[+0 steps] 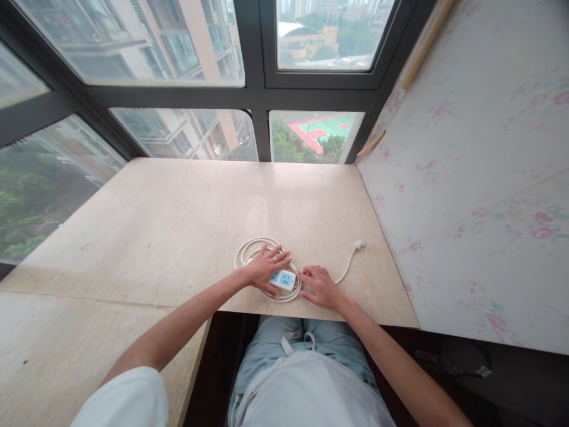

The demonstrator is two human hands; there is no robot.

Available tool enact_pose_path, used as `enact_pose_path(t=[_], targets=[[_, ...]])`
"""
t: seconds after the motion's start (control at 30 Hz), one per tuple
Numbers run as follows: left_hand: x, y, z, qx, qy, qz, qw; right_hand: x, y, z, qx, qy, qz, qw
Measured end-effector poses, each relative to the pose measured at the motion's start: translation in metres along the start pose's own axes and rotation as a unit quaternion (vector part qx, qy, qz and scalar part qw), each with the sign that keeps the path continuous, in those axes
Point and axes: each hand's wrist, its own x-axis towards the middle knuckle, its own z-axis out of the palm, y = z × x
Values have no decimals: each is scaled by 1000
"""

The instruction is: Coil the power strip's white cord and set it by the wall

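Observation:
A white power strip [288, 280] with blue socket faces lies on the wooden surface, ringed by its coiled white cord [243, 250]. My left hand [267, 268] rests over the strip's left part with fingers spread, hiding some of its sockets. At the strip's right end, my right hand [320, 287] lies low with fingers stretched toward the coil, its fingertips at the cord. From beneath that hand a length of cord runs right to the plug [358, 245], which lies loose on the surface.
The pale wooden surface [186, 213] reaches back to dark-framed windows [311, 98]. A wall with flowered paper [471, 196] borders it on the right. The surface's front edge is close to my body, and a second board [80, 350] adjoins at the left.

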Motion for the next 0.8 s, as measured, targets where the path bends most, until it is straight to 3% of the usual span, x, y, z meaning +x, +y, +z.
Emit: enact_pose_path(t=[0.17,0.33,0.6,0.8], targets=[[-1,0,4,7,-8,-9,1000,-4,12,2,-29,39,3,999],[0,0,6,16,-10,-18,1000,-5,13,1,-49,74,66,994],[3,10,9,29,-3,-72,997,-2,-18,12,-40,62,173,982],[5,12,13,13,21,-86,996,-3,-33,25,-36,88,232,968]])
